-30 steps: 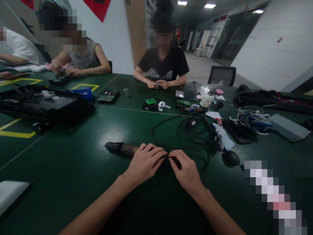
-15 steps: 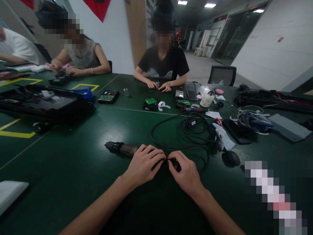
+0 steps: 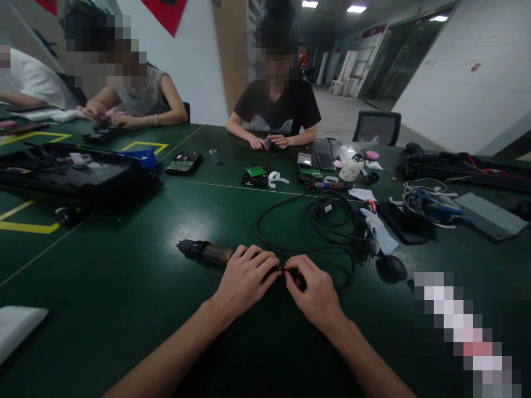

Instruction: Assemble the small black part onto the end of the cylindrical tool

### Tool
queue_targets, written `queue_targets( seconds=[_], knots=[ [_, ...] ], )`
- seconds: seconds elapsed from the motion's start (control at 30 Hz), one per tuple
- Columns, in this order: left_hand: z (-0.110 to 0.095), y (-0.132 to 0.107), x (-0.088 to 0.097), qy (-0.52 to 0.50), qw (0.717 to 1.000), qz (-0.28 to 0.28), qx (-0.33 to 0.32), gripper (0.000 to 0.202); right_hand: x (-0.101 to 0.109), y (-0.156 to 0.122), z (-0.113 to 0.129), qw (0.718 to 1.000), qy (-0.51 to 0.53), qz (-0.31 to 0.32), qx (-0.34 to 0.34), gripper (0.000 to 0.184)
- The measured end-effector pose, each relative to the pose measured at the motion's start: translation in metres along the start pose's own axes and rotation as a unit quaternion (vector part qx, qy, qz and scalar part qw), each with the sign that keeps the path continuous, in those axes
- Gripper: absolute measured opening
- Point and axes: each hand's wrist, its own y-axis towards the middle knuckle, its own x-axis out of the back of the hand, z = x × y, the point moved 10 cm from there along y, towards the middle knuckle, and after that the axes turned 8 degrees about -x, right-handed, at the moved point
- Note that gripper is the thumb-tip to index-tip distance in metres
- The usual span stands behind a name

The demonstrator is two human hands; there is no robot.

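An electric screwdriver [image 3: 209, 252] lies on the green table, its metal tip pointing left. My left hand [image 3: 249, 273] is closed around its rear part, which is covered by the fingers. Close beside it, my right hand [image 3: 313, 287] pinches something small and dark at the tool's back end. A black cord [image 3: 352, 265] curves from a loose coil toward my right hand, and its end is hidden by the fingers. The fingertips of both hands almost meet.
Across the table a person [image 3: 276, 110] handles a small metal cylinder. Opened black devices with green circuit boards [image 3: 256, 171] lie mid-table. A large black tray-like housing [image 3: 74, 179] is at left. A blue-handled tool [image 3: 375, 229], a black mouse-like object [image 3: 392, 268] and a grey plate [image 3: 492, 215] are at right.
My hands and the screwdriver stay almost still, with only a slight shift of the left fingers. Opposite, the person's hands have come up around the small cylinder.
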Motion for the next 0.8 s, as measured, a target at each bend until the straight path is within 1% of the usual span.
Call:
queue_targets(
  seconds=[0.17,0.27,0.33,0.5,0.63,0.7,0.8],
  knots=[
    [-0.0057,0.0004,0.0005,-0.017,0.999,0.008,-0.030,0.020,-0.0005,0.0010,-0.0003,1.000,-0.002,0.003,0.000,0.010],
    [-0.0025,0.0006,0.0006,-0.004,1.000,0.003,-0.015,0.012,0.0008,0.0010,0.0010,1.000,-0.001,0.002,0.003,0.010],
    [-0.0008,0.0006,0.0006,-0.002,1.000,0.002,-0.005,0.011,0.0016,0.0009,0.0017,1.000,0.000,0.000,0.006,0.011],
    [-0.0052,0.0000,-0.0004,-0.032,0.999,0.013,-0.027,0.022,0.0001,0.0004,0.0005,1.000,-0.003,0.003,0.005,0.010],
    [-0.0005,-0.0007,0.0000,-0.010,1.000,0.009,-0.005,0.012,-0.0011,-0.0002,-0.0014,1.000,-0.002,0.005,-0.002,0.009],
    [-0.0005,-0.0005,-0.0003,-0.012,1.000,0.012,-0.004,0.015,-0.0010,-0.0003,-0.0011,1.000,-0.002,0.006,-0.001,0.009],
    [-0.0042,0.0002,-0.0015,-0.023,0.999,0.018,-0.025,0.021,-0.0004,0.0000,-0.0003,1.000,-0.002,0.006,-0.001,0.009]
  ],
)
